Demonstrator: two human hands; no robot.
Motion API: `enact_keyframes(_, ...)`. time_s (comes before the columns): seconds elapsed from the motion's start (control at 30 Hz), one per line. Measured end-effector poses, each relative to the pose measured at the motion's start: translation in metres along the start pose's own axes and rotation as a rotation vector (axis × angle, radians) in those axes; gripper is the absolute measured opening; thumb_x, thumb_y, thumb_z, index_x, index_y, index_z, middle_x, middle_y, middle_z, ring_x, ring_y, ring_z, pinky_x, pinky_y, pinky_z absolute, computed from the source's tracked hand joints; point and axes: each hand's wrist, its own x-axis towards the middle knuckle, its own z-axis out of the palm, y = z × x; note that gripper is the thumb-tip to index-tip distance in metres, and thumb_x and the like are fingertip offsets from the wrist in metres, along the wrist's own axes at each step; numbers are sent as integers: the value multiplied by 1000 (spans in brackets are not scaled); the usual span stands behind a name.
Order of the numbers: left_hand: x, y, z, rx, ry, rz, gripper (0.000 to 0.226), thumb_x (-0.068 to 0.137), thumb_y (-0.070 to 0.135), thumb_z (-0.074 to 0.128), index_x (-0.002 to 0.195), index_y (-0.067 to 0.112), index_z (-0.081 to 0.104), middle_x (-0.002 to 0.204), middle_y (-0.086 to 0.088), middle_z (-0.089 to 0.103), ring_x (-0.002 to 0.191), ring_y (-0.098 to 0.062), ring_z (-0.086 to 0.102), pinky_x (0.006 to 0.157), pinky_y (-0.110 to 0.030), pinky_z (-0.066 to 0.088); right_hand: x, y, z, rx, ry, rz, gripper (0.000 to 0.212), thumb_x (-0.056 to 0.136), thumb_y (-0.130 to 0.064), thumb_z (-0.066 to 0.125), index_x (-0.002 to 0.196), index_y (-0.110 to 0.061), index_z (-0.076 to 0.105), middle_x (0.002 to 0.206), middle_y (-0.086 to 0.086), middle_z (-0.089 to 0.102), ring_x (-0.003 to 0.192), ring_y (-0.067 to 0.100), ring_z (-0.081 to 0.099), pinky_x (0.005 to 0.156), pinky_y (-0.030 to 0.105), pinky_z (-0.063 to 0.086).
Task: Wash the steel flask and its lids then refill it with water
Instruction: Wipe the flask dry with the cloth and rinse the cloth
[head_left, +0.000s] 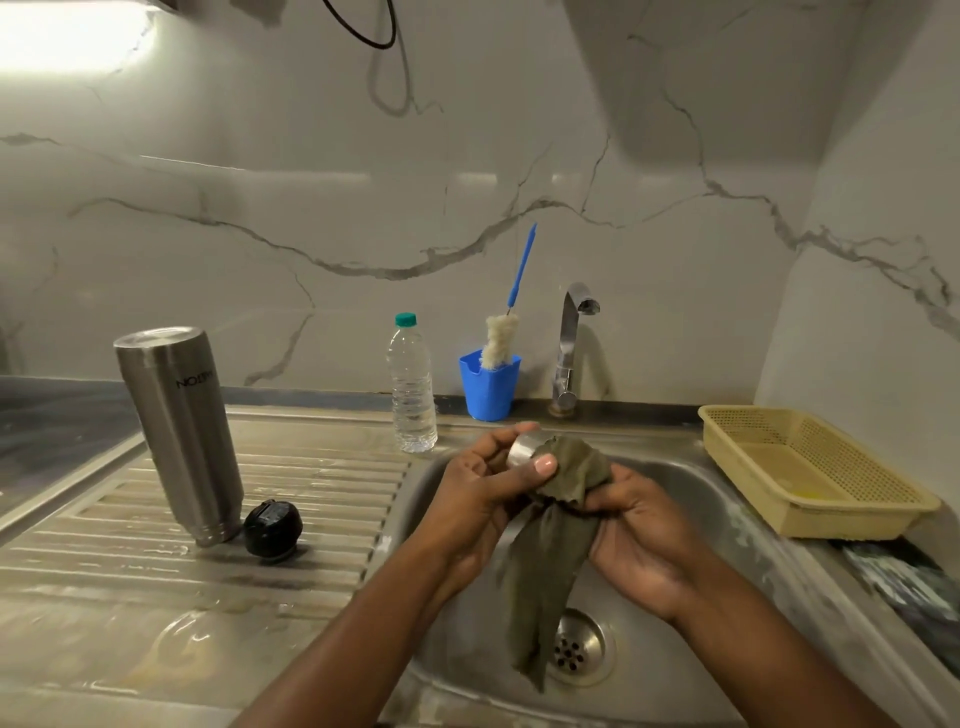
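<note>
The steel flask (179, 431) stands upside down on the ribbed draining board at the left. Its black inner lid (272, 529) lies right beside the flask's base. Over the sink basin (691, 499) my left hand (480, 488) grips the steel outer lid (524, 448), thumb across its side. My right hand (636, 525) holds an olive-green cloth (550, 530) bunched against the lid's open end, and the cloth's tail hangs down toward the drain.
A clear water bottle (413, 387) with a green cap, a blue cup (488, 385) holding a bottle brush, and the steel tap (569, 348) stand along the back wall. A yellow plastic basket (810, 467) sits at the sink's right. The draining board is wet.
</note>
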Motion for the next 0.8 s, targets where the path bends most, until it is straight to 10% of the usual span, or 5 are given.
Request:
enact_keyframes(0.4, -9, 36, -14, 198, 152, 85, 63, 69, 8, 89, 128, 9, 67, 116, -18, 77, 102, -29, 74, 96, -44, 59, -11, -11, -2, -450, 231, -75, 31, 97, 12, 51, 112, -3, 73, 106, 20, 77, 103, 33, 72, 87, 43, 57)
enact_keyframes(0.63, -3, 99, -68, 1088, 334, 112, 51, 67, 17, 98, 113, 20, 75, 107, 3, 73, 99, -19, 68, 78, -24, 56, -10, -14, -19, -1140, 167, -162, 42, 97, 2, 59, 95, -34, 80, 96, -17, 77, 96, 5, 71, 87, 34, 58)
enact_keyframes(0.8, 9, 111, -103, 1663, 325, -36, 54, 74, 23, 94, 122, 17, 70, 115, -1, 68, 100, -18, 63, 79, -28, 55, -4, -7, -30, -1526, 90, -234, 50, 90, 3, 60, 97, -43, 80, 127, -28, 67, 116, -4, 63, 104, 34, 54)
